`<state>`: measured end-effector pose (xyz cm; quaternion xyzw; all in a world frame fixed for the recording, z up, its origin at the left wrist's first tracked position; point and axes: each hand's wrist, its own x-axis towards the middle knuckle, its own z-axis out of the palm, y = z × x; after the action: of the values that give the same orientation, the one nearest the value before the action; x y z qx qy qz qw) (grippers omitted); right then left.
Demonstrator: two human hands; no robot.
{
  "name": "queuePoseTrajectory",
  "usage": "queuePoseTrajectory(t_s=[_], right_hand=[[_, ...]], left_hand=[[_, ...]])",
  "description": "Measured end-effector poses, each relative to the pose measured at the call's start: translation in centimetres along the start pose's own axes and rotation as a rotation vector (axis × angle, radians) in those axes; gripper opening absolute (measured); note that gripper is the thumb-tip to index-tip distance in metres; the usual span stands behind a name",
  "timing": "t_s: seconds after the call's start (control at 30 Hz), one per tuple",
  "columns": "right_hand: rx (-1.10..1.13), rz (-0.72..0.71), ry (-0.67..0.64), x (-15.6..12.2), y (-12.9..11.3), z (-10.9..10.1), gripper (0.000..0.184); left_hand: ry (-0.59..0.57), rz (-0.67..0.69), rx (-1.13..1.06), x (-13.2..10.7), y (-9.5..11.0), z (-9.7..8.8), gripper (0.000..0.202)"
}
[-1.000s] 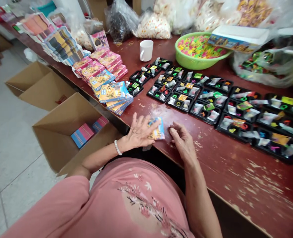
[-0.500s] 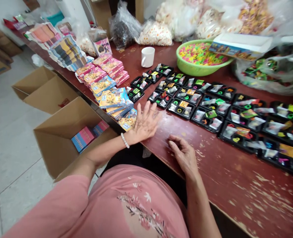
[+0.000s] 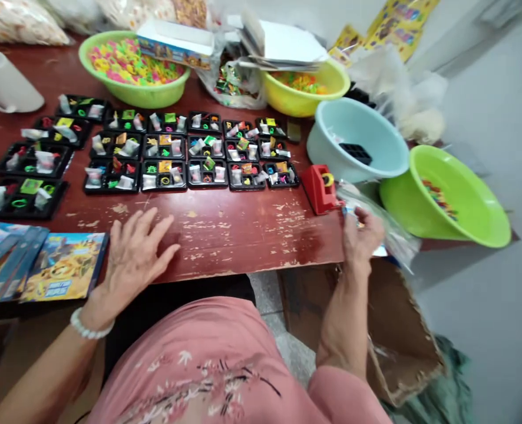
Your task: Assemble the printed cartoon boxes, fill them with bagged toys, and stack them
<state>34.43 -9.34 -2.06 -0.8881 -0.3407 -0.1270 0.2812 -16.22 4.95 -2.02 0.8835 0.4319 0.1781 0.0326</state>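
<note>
My left hand lies flat and open on the worn red table, fingers spread, just right of a yellow and blue printed card pack. My right hand is at the table's right end, closed on a clear plastic bag that holds something small I cannot make out. A red tape dispenser stands just left of that hand. Several black trays with small coloured pieces and little sachets lie in rows beyond both hands.
At the right stand a pale blue basin and a lime green basin. Behind are a green bowl of coloured bits, a yellow bowl, a white mug. An open cardboard box sits on the floor.
The view has swung right. My left hand let go of the card pack and now rests flat beside it. My right hand moved to the table's right end and took hold of a plastic bag.
</note>
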Motion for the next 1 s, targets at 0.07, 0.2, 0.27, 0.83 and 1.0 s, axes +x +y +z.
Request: queuePoseTrajectory(t_s=[0.07,0.2,0.27,0.83,1.0], right_hand=[[-0.146,0.105,-0.057,1.4,3.6,-1.9,0.066],[-0.368,0.137,-0.387,-1.9,5.0,-2.8,0.082],[-0.414,0.030,-0.450,-5.5,3.9,-2.4,0.089],[0.432,-0.957,-0.063,-20.2,-10.9,-3.0,0.070],[0.798,-1.113,-0.374,-21.0,-19.6,-2.9,0.062]], left_hand=[[-0.042,0.032,-0.017,-0.4,1.6,0.8,0.050],[-0.044,0.031,-0.050,-0.5,2.5,0.8,0.049],[-0.035,0.023,-0.058,-0.5,2.4,0.6,0.048],[-0.758,-0.363,-1.819,-1.9,10.3,2.8,0.081],[-0.622,-0.523,-2.248,-1.4,9.2,3.2,0.082]])
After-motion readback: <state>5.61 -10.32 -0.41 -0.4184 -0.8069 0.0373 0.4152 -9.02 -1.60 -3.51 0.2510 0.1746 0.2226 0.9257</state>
